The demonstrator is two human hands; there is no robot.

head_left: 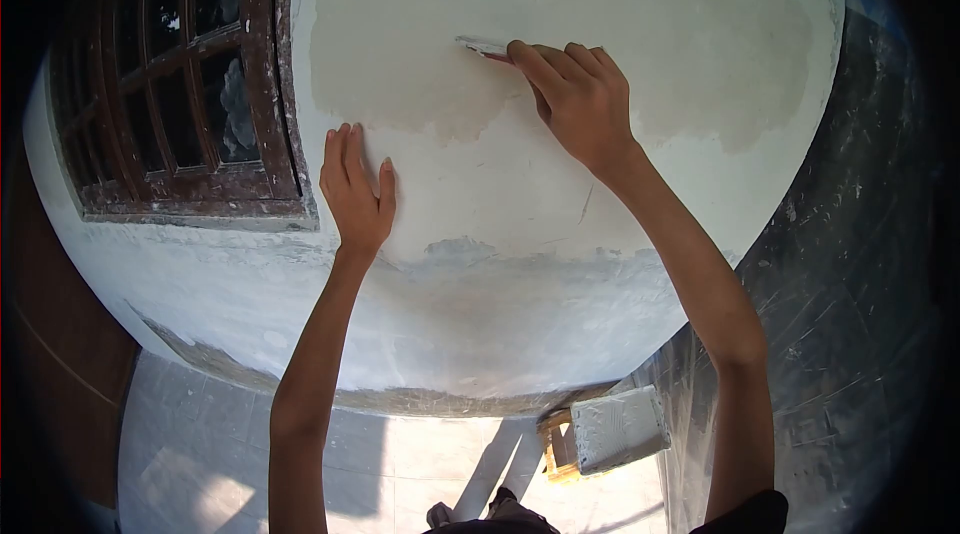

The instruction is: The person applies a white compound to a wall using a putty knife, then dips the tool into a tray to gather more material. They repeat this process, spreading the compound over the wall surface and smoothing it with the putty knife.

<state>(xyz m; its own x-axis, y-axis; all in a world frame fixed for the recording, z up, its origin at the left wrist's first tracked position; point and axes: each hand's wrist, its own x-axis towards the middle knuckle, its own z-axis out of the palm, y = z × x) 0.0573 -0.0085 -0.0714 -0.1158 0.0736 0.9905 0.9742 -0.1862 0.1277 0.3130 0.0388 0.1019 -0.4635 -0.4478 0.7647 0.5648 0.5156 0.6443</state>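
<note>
In my right hand [578, 99] is a putty knife [484, 49], its thin blade smeared with white and pointing left. The blade lies against or very close to the wall [520, 194], within a wide greyish, damp-looking patch [420, 14]. My fingers cover most of its handle; a bit of red shows by the blade. Lower and to the left, my left hand [356, 189] rests on the wall with its fingers stretched out and the thumb apart. It holds nothing and is just right of the window frame.
A dark brown wooden window [190, 74] with several panes is set in the wall at left. Below right, a white-smeared board or tray [620, 426] sits on a yellowish wooden stool [556, 444] on the tiled floor [420, 449]. A dark, scratched surface [850, 264] borders the right side.
</note>
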